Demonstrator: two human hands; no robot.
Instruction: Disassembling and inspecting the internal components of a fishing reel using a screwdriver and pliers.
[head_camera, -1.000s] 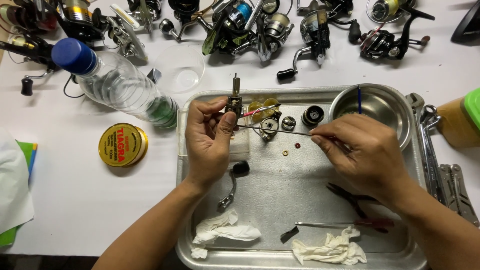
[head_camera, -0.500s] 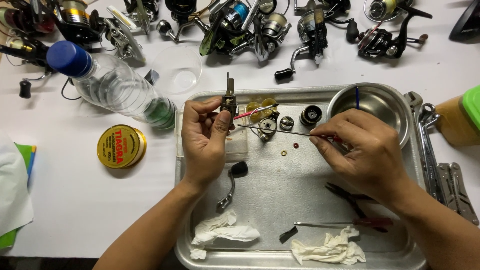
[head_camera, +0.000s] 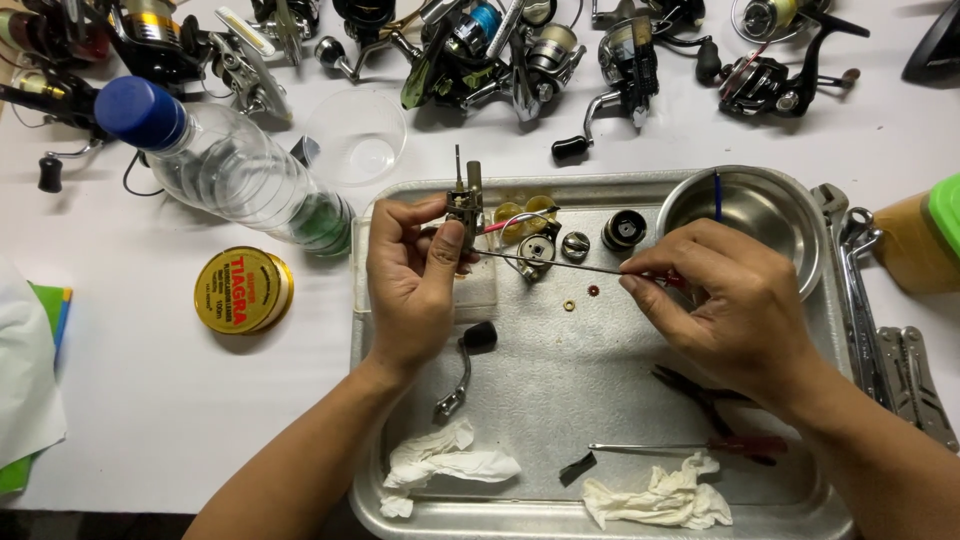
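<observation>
Head view: left hand (head_camera: 412, 285) grips one reel body (head_camera: 464, 205); right hand (head_camera: 735, 305) one screwdriver (head_camera: 560, 264).

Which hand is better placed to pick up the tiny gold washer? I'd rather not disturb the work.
Neither is free: left hand grips the reel part, right hand the screwdriver. Right looks likelier; gold washer lies beneath its shaft.

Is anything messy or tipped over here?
Yes. A clear plastic bottle with a blue cap lies on its side on the white table, left of the metal tray. Crumpled tissues sit in the tray beside loose small parts. Nothing looks spilled.
</observation>
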